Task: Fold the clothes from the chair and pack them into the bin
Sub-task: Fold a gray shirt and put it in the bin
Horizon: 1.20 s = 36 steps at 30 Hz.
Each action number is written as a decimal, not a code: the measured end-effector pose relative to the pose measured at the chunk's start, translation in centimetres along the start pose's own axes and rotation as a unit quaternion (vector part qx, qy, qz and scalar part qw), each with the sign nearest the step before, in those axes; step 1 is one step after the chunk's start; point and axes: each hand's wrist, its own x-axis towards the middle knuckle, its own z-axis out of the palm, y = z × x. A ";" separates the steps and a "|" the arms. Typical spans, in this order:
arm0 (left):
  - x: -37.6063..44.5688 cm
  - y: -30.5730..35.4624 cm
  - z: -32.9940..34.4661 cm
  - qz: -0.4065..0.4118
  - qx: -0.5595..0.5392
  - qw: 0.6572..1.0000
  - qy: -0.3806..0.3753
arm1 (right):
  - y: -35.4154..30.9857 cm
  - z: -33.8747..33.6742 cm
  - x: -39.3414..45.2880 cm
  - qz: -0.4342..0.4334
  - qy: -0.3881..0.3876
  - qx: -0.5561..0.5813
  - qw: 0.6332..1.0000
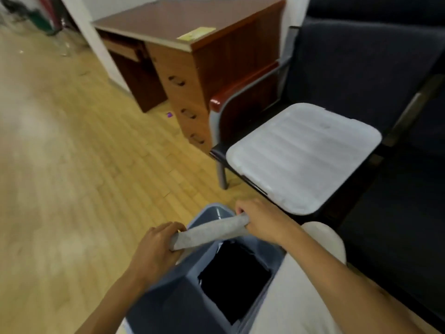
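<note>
Risk is unrolling: left hand [154,249] and right hand [258,220], fingers curled tight on either end of the grey roll [212,231] held over the bin [168,302], could let it unfold or catch the rim if one end drops first.

Grey folded cloth [212,231] between both gripping hands, above blue bin [173,297].

Matt grey rolled cloth [212,231]; smooth blue-grey plastic bin [173,300]; ribbed translucent white plastic lid [303,157]; dark fabric chair [361,75] with glossy wooden armrest [240,90]; wood-plank floor [84,165].
</note>
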 end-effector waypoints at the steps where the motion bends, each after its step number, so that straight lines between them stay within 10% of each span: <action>1: -1.4 -1.0 0.4 -0.032 -0.030 0.999 -0.029 | -0.8 1.6 0.5 -0.003 -0.032 -0.017 0.999; 15: -7.7 -4.3 8.8 -0.139 -0.073 0.984 -0.079 | -1.3 8.6 3.8 -0.008 -0.093 -0.145 0.985; 22: -7.8 -1.5 13.1 -0.090 0.011 0.968 -0.236 | 2.5 8.6 1.6 0.065 -0.261 -0.242 0.932; 36: 10.5 14.4 7.4 0.097 -0.115 0.988 -0.024 | 8.2 -3.4 -5.8 0.097 0.081 0.096 0.987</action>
